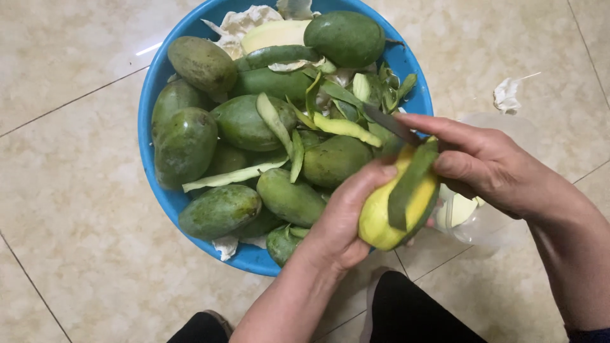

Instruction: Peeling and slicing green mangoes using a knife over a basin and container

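Left hand [343,222] fingers cup half-peeled mango [387,213] beside blue basin [162,197]; right hand [483,162] fingers clamp knife [389,122], green peel strip [410,184] hanging.

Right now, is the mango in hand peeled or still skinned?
Partly peeled. The mango in the left hand shows bare yellow flesh, with one green skin strip still on it under the right hand's knife.

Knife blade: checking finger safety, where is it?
In the head view, the knife blade juts from the right hand, above the half-peeled mango, right of centre.
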